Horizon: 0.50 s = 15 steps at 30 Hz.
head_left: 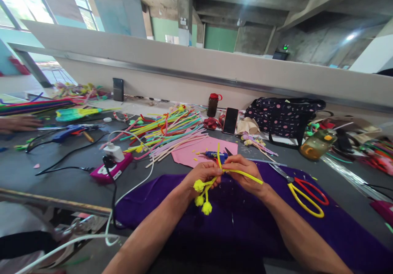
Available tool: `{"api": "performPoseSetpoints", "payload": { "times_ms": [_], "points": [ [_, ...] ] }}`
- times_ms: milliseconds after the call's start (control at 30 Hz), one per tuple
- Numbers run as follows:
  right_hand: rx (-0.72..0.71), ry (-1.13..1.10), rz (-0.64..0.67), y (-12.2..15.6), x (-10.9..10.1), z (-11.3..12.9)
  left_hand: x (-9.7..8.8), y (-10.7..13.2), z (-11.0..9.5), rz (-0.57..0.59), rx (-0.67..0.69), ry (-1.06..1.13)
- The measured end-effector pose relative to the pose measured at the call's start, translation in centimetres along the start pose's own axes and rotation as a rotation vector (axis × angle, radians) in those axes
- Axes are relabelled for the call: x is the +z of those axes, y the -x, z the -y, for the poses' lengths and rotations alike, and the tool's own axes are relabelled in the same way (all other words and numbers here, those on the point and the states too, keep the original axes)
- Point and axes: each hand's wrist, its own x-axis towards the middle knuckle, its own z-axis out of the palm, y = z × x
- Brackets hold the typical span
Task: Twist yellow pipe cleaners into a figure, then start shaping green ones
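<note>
My left hand (204,174) is closed in a pinch on the yellow pipe-cleaner sprig (207,207). Several small fuzzy balls hang on thin stems below its fingers. Against it, my right hand (245,172) grips a yellow pipe cleaner (253,177); one end points right across the palm. A short yellow piece stands up between the hands, where the fingertips meet and partly hide the joint. Just behind the hands lies a blue tool (213,154), perhaps a glue gun, on a pink sheet (184,153). Scissors (290,179) with red and yellow handles rest to the right.
Purple cloth (147,200) covers the near table. Coloured pipe cleaners (172,129) are heaped behind. At left are a magenta power strip (123,168), cables, a blue glue gun (69,133) and another person's hand (20,123). A phone (230,120), bottle (212,106) and patterned bag (282,116) stand at the back.
</note>
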Motion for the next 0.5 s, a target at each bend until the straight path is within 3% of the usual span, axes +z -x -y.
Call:
{"api": "performPoseSetpoints", "payload": {
  "times_ms": [133,233,367,500],
  "points": [
    [0.034,0.000,0.067,-0.2,-0.4,0.1,0.1,0.0,0.1,-0.026,0.019,-0.041],
    [0.141,-0.053,0.118,-0.4,-0.6,0.6,0.4,0.0,0.3,-0.050,0.080,-0.116],
    [0.462,-0.230,0.107,-0.7,-0.2,1.1,0.9,0.4,0.3,-0.123,0.200,-0.284],
    [0.836,-0.599,0.081,-0.7,0.8,1.0,0.9,0.4,0.7,-0.176,0.330,-0.508]
  ]
}}
